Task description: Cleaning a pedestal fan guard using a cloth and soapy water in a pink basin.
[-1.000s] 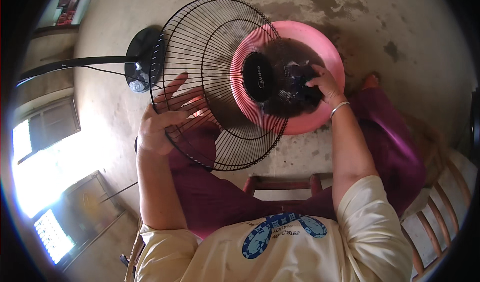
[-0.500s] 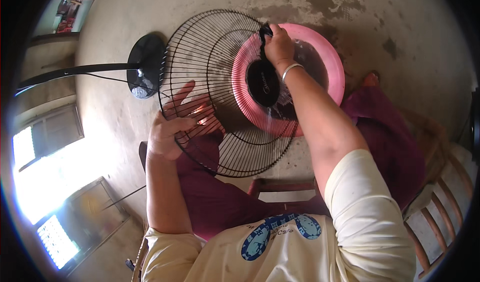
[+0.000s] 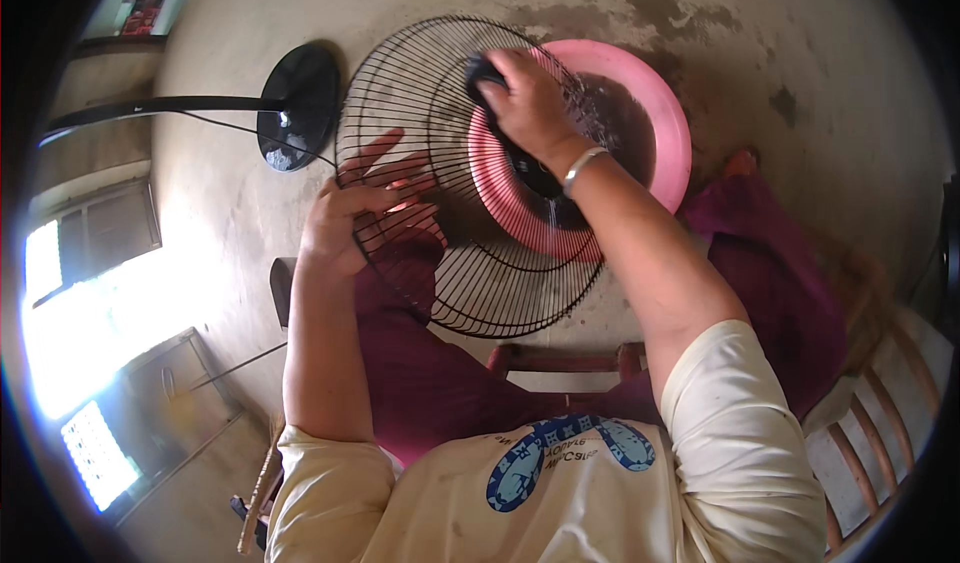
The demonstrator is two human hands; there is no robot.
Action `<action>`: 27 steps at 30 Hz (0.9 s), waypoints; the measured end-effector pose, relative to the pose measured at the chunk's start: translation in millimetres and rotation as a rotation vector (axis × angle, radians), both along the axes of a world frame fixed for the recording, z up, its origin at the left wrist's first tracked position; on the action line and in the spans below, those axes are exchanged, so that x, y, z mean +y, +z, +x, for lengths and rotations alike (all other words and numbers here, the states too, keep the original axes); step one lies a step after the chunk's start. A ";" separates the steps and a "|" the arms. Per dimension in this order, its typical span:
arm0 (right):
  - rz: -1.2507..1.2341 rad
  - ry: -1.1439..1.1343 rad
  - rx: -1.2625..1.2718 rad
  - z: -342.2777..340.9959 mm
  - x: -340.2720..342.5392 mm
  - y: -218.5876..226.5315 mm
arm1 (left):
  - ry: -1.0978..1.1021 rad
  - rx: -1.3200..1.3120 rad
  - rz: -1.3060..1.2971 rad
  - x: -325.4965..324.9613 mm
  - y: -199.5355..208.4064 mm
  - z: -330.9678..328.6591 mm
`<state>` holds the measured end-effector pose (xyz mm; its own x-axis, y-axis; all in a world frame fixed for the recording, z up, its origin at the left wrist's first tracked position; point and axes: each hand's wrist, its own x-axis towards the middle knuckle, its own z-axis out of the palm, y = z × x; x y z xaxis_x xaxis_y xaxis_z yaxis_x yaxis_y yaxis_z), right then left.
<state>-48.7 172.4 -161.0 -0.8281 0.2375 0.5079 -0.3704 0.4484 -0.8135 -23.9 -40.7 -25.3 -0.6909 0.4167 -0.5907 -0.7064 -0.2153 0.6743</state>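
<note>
A round black wire fan grille is held tilted over a pink basin with dark water in it. My left hand grips the grille's left edge, thumb on the near side and fingers showing behind the wires. On the upper part of the grille, my right hand presses a dark, cloth-like wad against the wires; motion blurs it a little. My right forearm and hand partly cover the grille's black centre disc. Water drops show by the right hand, above the basin.
A black round fan base with its pole lies on the concrete floor to the left. A red wooden stool is between my knees. At the right stands a slatted wooden chair. Wet patches mark the floor beyond the basin.
My right hand has moved left across the grille with the dark wad, from above the centre disc. My left hand keeps its hold on the edge. Splashing drops now show.
</note>
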 end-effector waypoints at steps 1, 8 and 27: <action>0.027 0.031 -0.011 8.2 9.7 -9.5 | 0.012 0.007 0.007 0.8 -2.6 -0.3; -0.350 0.336 -0.096 101.3 2.3 -5.8 | 0.125 0.206 -0.408 -16.6 -6.8 -2.6; -0.082 0.317 0.055 80.7 -56.8 56.2 | 0.127 0.276 -0.424 -9.4 5.1 4.0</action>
